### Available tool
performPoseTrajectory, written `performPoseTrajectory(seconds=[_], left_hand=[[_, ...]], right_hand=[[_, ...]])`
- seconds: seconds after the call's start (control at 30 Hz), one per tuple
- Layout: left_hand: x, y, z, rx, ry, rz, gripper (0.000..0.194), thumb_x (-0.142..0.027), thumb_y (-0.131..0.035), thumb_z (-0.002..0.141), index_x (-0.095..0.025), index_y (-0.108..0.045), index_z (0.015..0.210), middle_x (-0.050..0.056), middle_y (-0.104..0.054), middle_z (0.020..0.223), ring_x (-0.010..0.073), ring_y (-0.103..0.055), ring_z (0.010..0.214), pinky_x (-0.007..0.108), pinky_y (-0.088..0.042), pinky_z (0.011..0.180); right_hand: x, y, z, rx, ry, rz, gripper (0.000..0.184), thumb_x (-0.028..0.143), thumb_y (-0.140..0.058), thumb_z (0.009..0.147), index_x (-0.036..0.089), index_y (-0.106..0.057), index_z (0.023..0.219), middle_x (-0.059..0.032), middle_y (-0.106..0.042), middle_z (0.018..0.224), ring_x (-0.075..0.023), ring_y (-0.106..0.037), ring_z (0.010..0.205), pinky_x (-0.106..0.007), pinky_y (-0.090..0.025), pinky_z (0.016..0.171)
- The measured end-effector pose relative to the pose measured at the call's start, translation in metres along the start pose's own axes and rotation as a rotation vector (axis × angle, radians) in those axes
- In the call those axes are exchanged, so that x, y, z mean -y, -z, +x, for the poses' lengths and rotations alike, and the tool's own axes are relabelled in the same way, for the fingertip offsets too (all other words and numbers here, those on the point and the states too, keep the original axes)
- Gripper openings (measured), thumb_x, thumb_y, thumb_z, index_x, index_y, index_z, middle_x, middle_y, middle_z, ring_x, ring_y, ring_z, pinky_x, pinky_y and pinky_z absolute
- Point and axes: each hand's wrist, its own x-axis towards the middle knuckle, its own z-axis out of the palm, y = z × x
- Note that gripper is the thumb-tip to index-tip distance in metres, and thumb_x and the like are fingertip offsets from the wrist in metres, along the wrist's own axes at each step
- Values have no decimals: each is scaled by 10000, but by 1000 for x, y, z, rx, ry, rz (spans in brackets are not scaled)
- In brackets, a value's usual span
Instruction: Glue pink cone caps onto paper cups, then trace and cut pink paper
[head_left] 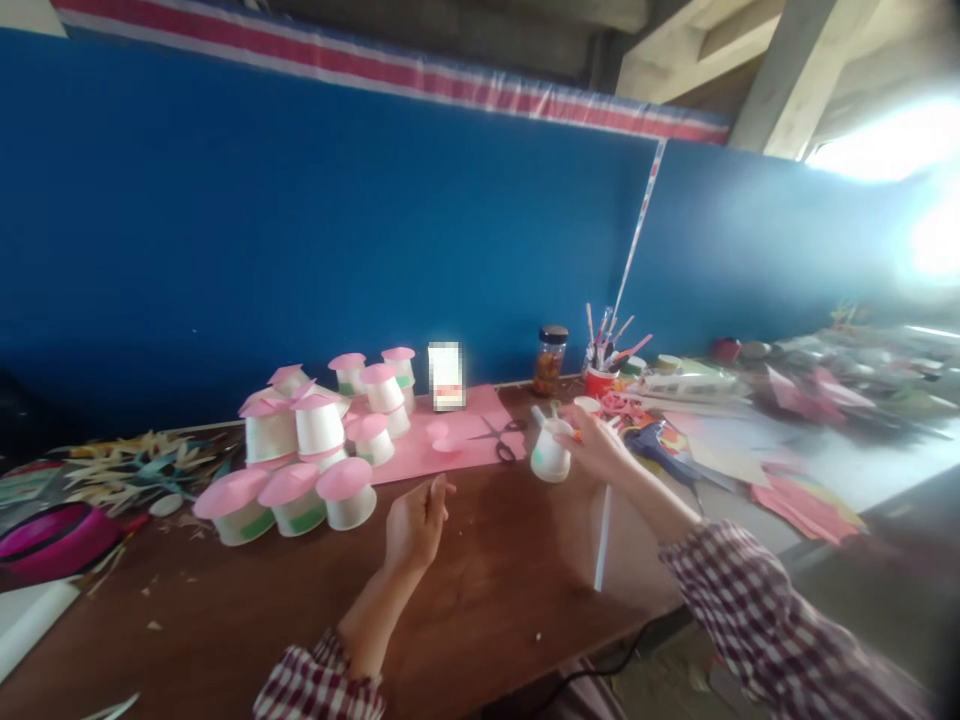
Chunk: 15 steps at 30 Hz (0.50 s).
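My right hand (592, 440) reaches out over the brown table (465, 600) and grips an upside-down white paper cup (550, 455); something small and orange shows between its fingers. My left hand (416, 520) hovers above the table nearer to me, fingers loosely curled with nothing seen in them. To the left stand several paper-cup mushrooms (315, 450) with pink round caps, some stacked. A pink paper sheet (457, 435) lies behind my hands with black scissors (506, 440) and a loose pink disc (442, 436) on it.
A red cup of pens and brushes (600, 375) and a glass jar (551, 360) stand by the blue wall. Paper scraps and craft clutter (750, 440) cover the right side. Green and yellow paper leaves (142, 465) and a pink object (52, 540) lie at left.
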Motion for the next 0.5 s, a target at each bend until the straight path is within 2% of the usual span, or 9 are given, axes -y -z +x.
performPoseTrajectory(seconds=[0.13,0.5], left_hand=[[-1,0,0,-3,4,6,419,-444,-365,903,-189,-681,797,-6,-604,553,159,-592,550,238,-378,539],[-4,-1,0,-12,14,0,449,-471,-357,905,-192,-685,779,-7,-594,523,151,-573,503,238,-368,507]], right_hand=[[-1,4,2,-27,21,53,499,312,-582,805,174,-474,1273,-102,-651,1092,-243,-623,981,-346,-478,815],[-1,9,1,-135,17,173,517,343,-600,789,210,-492,1278,-107,-651,1098,-269,-622,979,-413,-494,810]])
